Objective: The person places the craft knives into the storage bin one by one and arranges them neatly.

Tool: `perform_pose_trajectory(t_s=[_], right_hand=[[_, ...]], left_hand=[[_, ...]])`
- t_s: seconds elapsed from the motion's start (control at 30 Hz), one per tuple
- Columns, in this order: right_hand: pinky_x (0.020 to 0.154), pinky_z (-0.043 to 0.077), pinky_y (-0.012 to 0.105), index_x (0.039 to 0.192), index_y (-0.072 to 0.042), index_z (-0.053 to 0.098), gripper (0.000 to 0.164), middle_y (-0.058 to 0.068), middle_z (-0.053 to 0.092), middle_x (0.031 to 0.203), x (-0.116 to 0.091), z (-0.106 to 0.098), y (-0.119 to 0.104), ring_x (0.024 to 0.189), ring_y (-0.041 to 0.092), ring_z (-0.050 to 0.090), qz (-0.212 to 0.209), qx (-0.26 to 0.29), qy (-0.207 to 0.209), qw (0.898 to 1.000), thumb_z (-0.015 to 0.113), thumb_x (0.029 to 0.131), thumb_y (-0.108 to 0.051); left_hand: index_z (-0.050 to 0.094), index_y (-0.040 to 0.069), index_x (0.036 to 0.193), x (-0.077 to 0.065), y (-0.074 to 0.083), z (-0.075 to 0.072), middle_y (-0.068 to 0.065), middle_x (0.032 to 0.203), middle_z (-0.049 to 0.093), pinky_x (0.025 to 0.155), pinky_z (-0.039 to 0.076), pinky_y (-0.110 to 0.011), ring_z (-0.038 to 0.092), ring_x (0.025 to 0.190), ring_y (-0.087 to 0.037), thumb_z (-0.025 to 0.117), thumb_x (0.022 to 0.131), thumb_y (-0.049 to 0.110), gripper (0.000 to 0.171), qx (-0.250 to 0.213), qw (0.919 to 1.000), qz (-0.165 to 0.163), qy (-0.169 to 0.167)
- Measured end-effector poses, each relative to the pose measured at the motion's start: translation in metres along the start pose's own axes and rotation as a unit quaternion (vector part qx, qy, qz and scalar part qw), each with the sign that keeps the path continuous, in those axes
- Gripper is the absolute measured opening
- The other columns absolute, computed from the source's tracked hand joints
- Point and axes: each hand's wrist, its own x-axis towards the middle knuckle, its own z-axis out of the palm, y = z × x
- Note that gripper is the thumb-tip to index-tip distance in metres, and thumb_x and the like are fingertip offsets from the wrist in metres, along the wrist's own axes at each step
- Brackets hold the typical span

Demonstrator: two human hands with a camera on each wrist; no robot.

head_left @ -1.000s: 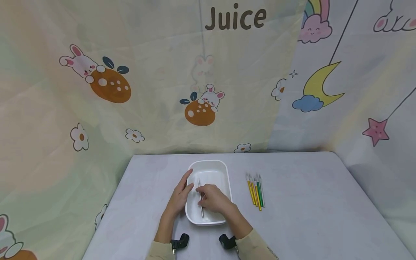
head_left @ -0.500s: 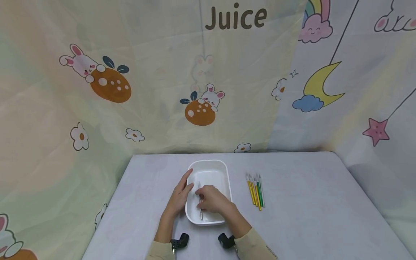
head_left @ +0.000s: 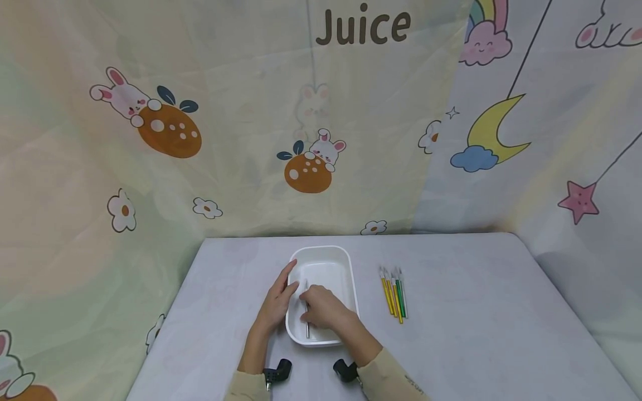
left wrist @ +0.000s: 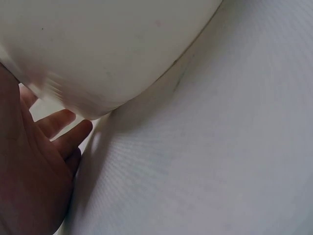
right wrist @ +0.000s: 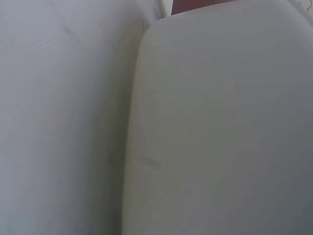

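Observation:
In the head view a white tray (head_left: 328, 273) stands near the middle of the table. My left hand (head_left: 275, 303) holds its left side, thumb over the rim and fingers outside; the left wrist view shows those fingers (left wrist: 73, 137) against the outer wall. My right hand (head_left: 323, 309) reaches into the tray and pinches a slim silver pen-like stick (head_left: 307, 329), which lies lengthwise near the left wall. Fingers cover its middle. In the right wrist view the tray's outer wall (right wrist: 215, 122) fills most of the picture, and only a sliver of skin shows at the top.
Right of the tray lies a loose bundle of similar slim sticks (head_left: 395, 295), yellow, green and silver, with pale pointed ends. A white cloth covers the table (head_left: 476, 312). A printed curtain (head_left: 241, 139) hangs behind and at both sides.
My right hand has shifted slightly left, and the silver stick has moved with it toward the tray's left wall, standing straighter along it. My left hand and the tray look unmoved.

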Motion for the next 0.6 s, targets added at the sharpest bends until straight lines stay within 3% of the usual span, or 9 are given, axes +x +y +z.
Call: perform_pose_trajectory(t_s=[0.6], right_hand=[[0.065,0.046,0.021,0.125,-0.005,0.074,0.041,0.002,0.068,0.093,0.0009,0.004,0.0056,0.071,0.008,0.054,0.012,0.005,-0.003,1.0,0.084,0.087,-0.016]], left_hand=[[0.037,0.033,0.162,0.0,0.0017,-0.0007,0.006,0.173,0.025,0.132,0.016,-0.048,0.018,0.162,-0.021,0.051,0.109,0.024,0.055,-0.004,0.9999,-0.01,-0.001]])
